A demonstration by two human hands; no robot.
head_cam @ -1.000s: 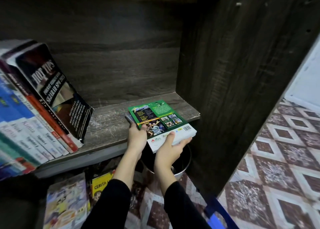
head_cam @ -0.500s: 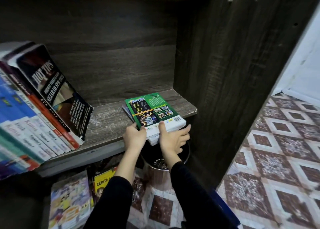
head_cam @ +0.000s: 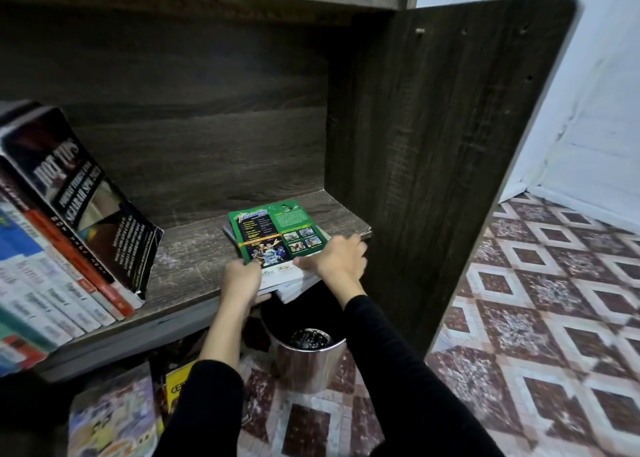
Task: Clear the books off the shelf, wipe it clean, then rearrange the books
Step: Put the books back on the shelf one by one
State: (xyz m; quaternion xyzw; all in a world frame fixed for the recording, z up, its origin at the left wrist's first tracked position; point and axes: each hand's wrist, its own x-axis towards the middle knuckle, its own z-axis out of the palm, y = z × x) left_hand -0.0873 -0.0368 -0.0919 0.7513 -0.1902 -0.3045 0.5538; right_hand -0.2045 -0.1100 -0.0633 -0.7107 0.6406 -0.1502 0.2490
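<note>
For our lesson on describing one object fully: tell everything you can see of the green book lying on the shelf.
The green book is a thin, glossy paperback lying flat, cover up, with small photos, a cartoon picture and text too small to read. It tops a small stack of thin books at the right end of the wooden shelf, overhanging the near edge. The left hand grips the stack at its near left corner; the right hand, blurred, holds the near right corner.
</note>
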